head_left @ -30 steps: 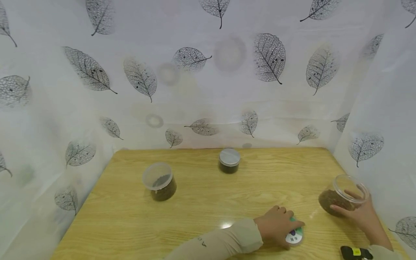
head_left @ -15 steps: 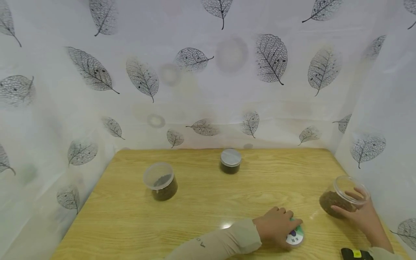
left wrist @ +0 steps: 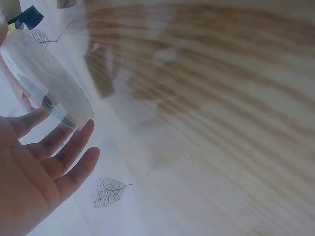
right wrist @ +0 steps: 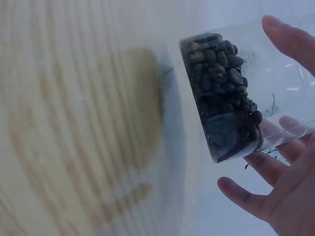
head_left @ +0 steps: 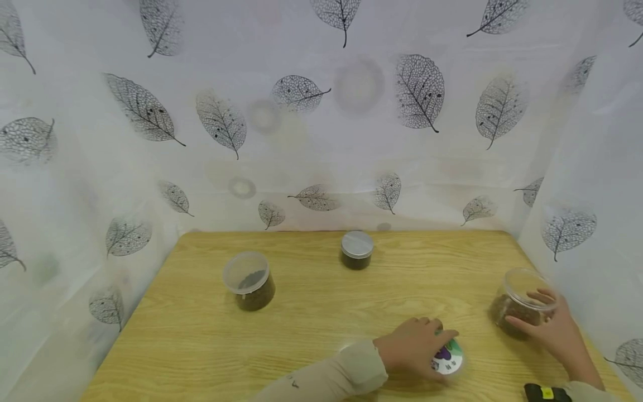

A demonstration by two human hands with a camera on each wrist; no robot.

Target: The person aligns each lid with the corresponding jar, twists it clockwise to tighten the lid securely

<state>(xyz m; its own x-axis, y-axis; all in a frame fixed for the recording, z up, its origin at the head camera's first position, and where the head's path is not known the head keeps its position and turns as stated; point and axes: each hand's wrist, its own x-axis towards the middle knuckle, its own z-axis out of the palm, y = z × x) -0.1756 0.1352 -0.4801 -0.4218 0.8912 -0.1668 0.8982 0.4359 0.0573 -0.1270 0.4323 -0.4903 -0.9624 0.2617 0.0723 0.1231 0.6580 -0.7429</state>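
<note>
Low in the frame, right of centre, the left hand [head_left: 414, 347] has its thumb and fingers clamped on the rim of a round lid [head_left: 449, 360] with a green, purple and white face. At the lower right, the right hand [head_left: 556, 330] curls thumb and fingers round a clear open jar [head_left: 509, 312] part-filled with dark brown beans [right wrist: 219, 86]. Left of centre, a translucent tub [head_left: 249, 285] with dark contents stands on the wood-grain table [head_left: 321, 318]; beyond, at the centre, sits a silver-lidded jar [head_left: 356, 252], then a leaf-print curtain [head_left: 361, 151].
</note>
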